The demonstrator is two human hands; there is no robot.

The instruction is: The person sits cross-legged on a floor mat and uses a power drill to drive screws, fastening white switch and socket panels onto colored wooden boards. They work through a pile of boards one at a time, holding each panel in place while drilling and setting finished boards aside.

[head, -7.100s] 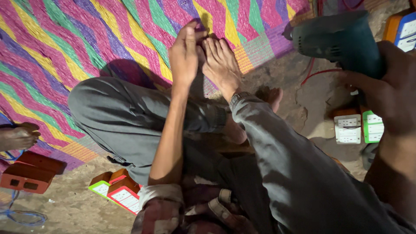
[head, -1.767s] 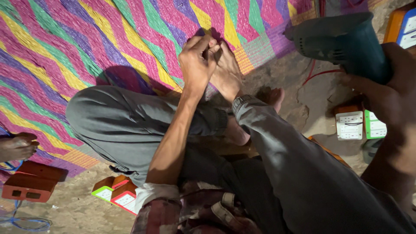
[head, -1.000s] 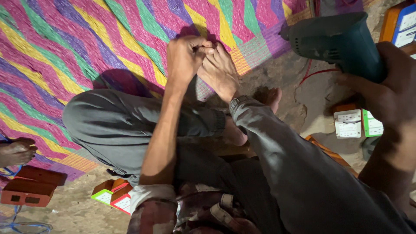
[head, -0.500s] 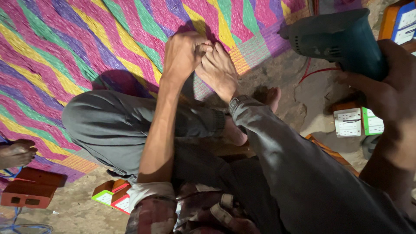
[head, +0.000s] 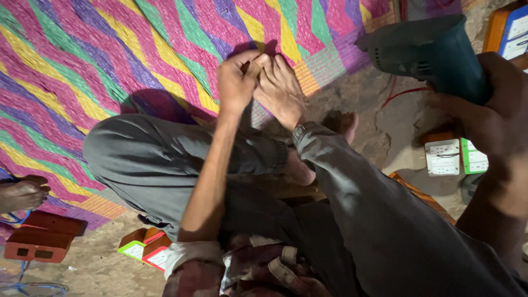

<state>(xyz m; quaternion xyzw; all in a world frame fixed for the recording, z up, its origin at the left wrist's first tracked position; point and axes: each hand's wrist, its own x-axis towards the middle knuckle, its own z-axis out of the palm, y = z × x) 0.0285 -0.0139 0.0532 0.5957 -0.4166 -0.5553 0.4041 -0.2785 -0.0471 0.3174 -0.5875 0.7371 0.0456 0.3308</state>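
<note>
I sit cross-legged in grey trousers. My left hand [head: 236, 82] reaches forward, its fingers curled around the big toe of my bare foot [head: 281, 96], which rests at the edge of a striped mat. Anything small pinched there is hidden. My right hand [head: 498, 118] is raised at the right edge and grips a teal electric drill [head: 432, 49] by its handle, with the drill body pointing left above the dirt floor.
A bright woven mat [head: 110, 60] with zigzag stripes covers the upper left. White and green switch boxes [head: 443, 158] lie on the dirt at the right beside a red wire [head: 404, 92]. Orange boxes [head: 146, 250] and a brown box [head: 41, 242] lie lower left. Another person's hand [head: 22, 192] shows at the left edge.
My left hand has stayed at the toes, shifting slightly and curling tighter on the big toe. The drill has kept its place in my right hand.
</note>
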